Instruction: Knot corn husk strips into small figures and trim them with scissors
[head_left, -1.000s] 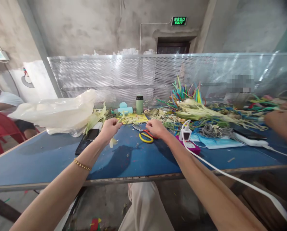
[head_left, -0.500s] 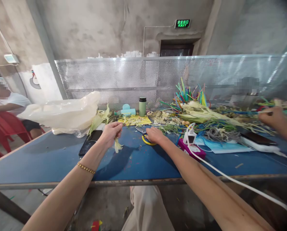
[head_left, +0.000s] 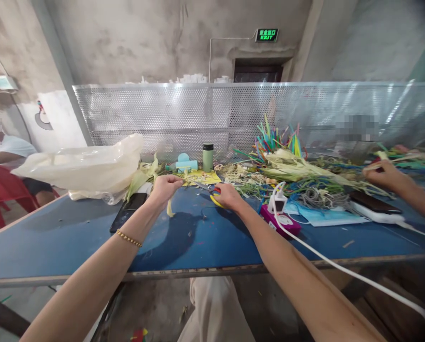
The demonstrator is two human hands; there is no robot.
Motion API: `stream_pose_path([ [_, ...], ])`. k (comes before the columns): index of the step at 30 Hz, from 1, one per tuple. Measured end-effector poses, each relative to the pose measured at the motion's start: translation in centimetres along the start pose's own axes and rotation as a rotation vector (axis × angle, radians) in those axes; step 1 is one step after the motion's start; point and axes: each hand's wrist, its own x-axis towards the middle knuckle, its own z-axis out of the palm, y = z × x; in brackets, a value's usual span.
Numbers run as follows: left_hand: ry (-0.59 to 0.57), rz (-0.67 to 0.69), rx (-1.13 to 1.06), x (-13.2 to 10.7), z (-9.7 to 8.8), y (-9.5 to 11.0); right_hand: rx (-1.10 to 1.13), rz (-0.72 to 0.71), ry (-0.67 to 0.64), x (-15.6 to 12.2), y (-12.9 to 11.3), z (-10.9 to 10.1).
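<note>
My left hand [head_left: 164,191] is closed in a pinch above the blue table [head_left: 216,242], and a pale strip of corn husk [head_left: 170,208] hangs below its fingers. In my right hand [head_left: 228,195] is a pair of scissors [head_left: 217,201] with yellow and red handles. The blades point left toward the fingertips of my left hand, with a small gap between. Whether the blades are apart is too small to tell. A yellow sheet covered with husk scraps [head_left: 212,177] lies just behind both hands.
A dark phone [head_left: 134,202] and a large plastic bag [head_left: 80,164] lie at left. Behind stands a green bottle [head_left: 207,157]. Husks [head_left: 298,166], a purple power strip [head_left: 278,221] with a white cable, and a power bank [head_left: 372,212] are at right, near another person's hand [head_left: 387,175].
My right hand has lifted the scissors and turned them, blades leftward, toward my left hand. My left hand has risen slightly with the husk strip. The view has shifted a little.
</note>
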Motion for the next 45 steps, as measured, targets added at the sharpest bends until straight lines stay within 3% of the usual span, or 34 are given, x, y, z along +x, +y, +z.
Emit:
stream_pose_path([
  [4,-0.022,-0.022,-0.01,0.9,0.6,0.3,0.29,-0.012,0.176,0.6,-0.2,-0.3],
  [9,-0.039,-0.077,-0.06,1.4,1.1,-0.3,0.636,0.089,0.176,0.1,-1.1,-1.2],
  [11,-0.031,-0.079,-0.085,1.6,1.2,-0.8,0.91,0.185,0.113,-0.8,-1.6,-1.8],
  [14,0.016,-0.083,-0.133,1.9,1.3,-1.7,1.32,0.226,-0.106,-2.9,-2.7,-2.8],
  [17,0.074,-0.08,-0.177,2.3,1.2,-2.5,1.484,0.214,-0.273,-5.5,-4.1,-3.2],
  [20,0.125,-0.037,-0.182,2.4,1.0,-2.9,1.568,0.223,-0.469,-7.3,-5.6,-3.1],
  [27,0.148,0.092,-0.106,2.0,1.2,-2.8,1.66,0.303,-0.562,-7.9,-7.4,-3.1],
  [33,0.092,0.156,-0.04,1.3,1.5,-2.4,1.656,0.28,-0.491,-7.5,-7.6,-2.7],
  [45,0.074,0.157,-0.048,0.7,1.9,-2.5,1.651,0.283,-0.424,-7.2,-8.0,-2.7],
])
